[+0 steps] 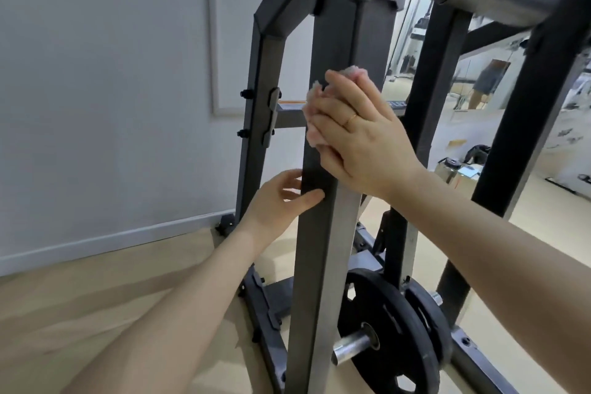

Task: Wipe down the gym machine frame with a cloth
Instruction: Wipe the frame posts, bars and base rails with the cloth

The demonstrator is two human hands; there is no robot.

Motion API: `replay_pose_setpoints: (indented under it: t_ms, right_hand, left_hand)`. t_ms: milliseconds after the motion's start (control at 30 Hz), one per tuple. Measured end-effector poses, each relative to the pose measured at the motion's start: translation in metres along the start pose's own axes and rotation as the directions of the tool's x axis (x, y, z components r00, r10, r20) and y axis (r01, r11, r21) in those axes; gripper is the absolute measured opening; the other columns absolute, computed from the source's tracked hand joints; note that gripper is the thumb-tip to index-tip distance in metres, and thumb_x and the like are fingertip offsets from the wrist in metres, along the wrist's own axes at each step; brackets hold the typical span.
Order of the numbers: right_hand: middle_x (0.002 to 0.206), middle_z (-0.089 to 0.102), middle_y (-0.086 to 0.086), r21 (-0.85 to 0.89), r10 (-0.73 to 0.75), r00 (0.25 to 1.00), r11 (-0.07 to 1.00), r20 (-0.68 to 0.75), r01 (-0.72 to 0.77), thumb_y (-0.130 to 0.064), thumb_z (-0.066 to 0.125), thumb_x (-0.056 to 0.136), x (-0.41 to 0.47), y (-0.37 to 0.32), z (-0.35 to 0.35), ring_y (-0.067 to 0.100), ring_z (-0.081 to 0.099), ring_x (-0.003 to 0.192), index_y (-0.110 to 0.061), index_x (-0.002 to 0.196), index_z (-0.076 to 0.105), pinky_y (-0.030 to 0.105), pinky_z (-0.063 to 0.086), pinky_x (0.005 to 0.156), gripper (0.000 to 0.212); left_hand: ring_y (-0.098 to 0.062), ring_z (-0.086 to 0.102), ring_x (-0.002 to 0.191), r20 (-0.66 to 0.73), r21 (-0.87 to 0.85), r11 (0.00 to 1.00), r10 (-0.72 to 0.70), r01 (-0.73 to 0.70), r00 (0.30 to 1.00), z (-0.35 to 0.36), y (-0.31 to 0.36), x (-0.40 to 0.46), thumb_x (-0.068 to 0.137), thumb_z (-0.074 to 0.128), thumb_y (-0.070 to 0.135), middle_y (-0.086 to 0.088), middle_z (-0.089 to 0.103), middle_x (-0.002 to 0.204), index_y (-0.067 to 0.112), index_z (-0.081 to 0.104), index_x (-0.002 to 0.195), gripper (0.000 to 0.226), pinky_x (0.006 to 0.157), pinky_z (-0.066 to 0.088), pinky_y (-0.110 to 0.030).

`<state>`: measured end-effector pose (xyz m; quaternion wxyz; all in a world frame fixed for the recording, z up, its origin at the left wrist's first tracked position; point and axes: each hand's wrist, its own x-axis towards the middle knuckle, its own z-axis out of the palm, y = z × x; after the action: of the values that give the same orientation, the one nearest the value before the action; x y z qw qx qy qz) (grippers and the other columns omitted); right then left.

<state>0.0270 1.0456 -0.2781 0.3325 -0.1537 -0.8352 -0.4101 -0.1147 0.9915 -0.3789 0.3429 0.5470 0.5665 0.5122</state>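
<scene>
Right hand lies flat-ish against the nearest upright post of the gym machine frame, its fingers bent over a bunched pink cloth and pressing it onto the post's front face at about mid-height; a ring shows on one finger. Left hand sits lower on the same post, thumb across the front face and fingers wrapped round the left edge, grasping the post itself. That post is a square dark-grey tube whose long axis runs nearly vertical, leaning slightly right toward the top, where it meets a bracket with a black bolt. Bare tube runs above the cloth to the bracket and below the left hand down to the base. Just right of the post's foot, black weight plates sit on a steel peg. Behind, a second upright and a crossbar stand near the grey wall; pale floor lies open to the left, and a mirror stands farther right.
</scene>
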Motion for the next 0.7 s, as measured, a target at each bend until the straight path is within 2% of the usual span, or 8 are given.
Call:
replay_pose_setpoints:
  t_ms: [67,133,267,333,433,467,567,700]
  right_hand:
    - [0.112,0.070,0.006,-0.041,0.002,0.998,0.999,0.070,0.001,-0.023,0.038,0.094,-0.008,-0.015,0.001,0.030,0.053,0.123,-0.010,0.102,0.074,0.045,0.021,0.118,0.040]
    - [0.102,0.071,0.009,-0.095,-0.050,0.955,0.992,0.294,0.081,-0.024,0.031,0.094,-0.032,-0.042,0.010,0.032,0.059,0.106,-0.006,0.096,0.075,0.047,0.026,0.113,0.047]
    - [0.115,0.067,0.011,-0.100,-0.218,0.629,0.898,0.746,0.429,-0.034,0.024,0.097,-0.066,-0.081,0.017,0.031,0.057,0.110,-0.016,0.108,0.073,0.048,0.027,0.103,0.053]
    - [0.135,0.057,0.009,-0.160,-0.244,0.634,0.845,0.733,0.511,-0.042,0.029,0.099,-0.044,-0.067,0.009,0.029,0.050,0.126,-0.019,0.126,0.063,0.048,0.020,0.110,0.049]
    - [0.142,0.050,0.008,-0.462,-0.069,0.813,0.794,0.578,0.395,-0.043,0.030,0.098,-0.004,-0.045,0.004,0.027,0.045,0.132,-0.017,0.134,0.056,0.047,0.014,0.112,0.052]
    - [0.147,0.043,0.012,-0.519,-0.021,0.817,0.763,0.577,0.386,-0.041,0.027,0.099,-0.001,-0.045,0.009,0.030,0.041,0.134,-0.011,0.140,0.047,0.049,0.011,0.113,0.054]
    - [0.145,0.041,0.022,-0.498,-0.005,0.727,0.725,0.687,0.476,-0.034,0.025,0.101,-0.023,-0.074,0.021,0.037,0.041,0.128,0.000,0.144,0.035,0.050,0.014,0.116,0.055]
    - [0.111,0.068,0.006,-0.163,-0.203,0.592,0.847,0.780,0.505,-0.036,0.032,0.096,-0.061,-0.089,0.022,0.031,0.054,0.114,-0.016,0.108,0.070,0.046,0.026,0.106,0.045]
  left_hand:
    - [-0.011,0.061,0.103,-0.015,-0.095,0.995,-0.024,0.023,1.000,0.001,-0.007,-0.006,0.085,0.068,0.020,0.007,0.064,0.112,0.023,0.051,0.130,0.048,0.096,0.048,-0.034]
    - [-0.015,0.058,0.109,-0.051,-0.164,0.985,-0.054,0.045,0.997,-0.001,-0.013,-0.013,0.089,0.058,0.002,0.003,0.061,0.119,0.016,0.044,0.136,0.050,0.101,0.045,-0.037]
    - [-0.010,0.053,0.108,-0.111,-0.008,0.999,-0.038,0.037,0.993,-0.013,-0.013,-0.034,0.091,0.041,-0.010,0.007,0.053,0.125,0.020,0.043,0.135,0.054,0.089,0.040,-0.021]
    - [-0.010,0.053,0.107,-0.136,0.038,0.999,0.000,0.005,0.991,-0.019,-0.012,-0.039,0.090,0.039,-0.009,0.009,0.052,0.125,0.021,0.045,0.133,0.053,0.081,0.041,-0.020]
    - [-0.012,0.053,0.106,-0.194,0.009,1.000,0.023,-0.022,0.981,-0.018,-0.018,-0.038,0.091,0.039,-0.007,0.009,0.053,0.123,0.021,0.047,0.130,0.049,0.081,0.042,-0.023]
    - [-0.012,0.054,0.105,-0.197,-0.011,1.000,0.026,-0.029,0.980,-0.014,-0.021,-0.037,0.092,0.040,-0.006,0.008,0.053,0.122,0.021,0.047,0.130,0.047,0.087,0.043,-0.024]
    - [-0.012,0.054,0.104,-0.120,-0.079,0.997,0.008,-0.018,0.993,0.001,-0.029,-0.033,0.093,0.046,-0.002,0.007,0.055,0.120,0.024,0.045,0.132,0.047,0.097,0.045,-0.029]
    - [-0.009,0.055,0.111,0.063,-0.159,0.987,-0.022,0.032,0.998,0.009,-0.039,-0.040,0.086,0.044,-0.013,0.005,0.055,0.119,0.029,0.043,0.129,0.059,0.083,0.048,-0.018]
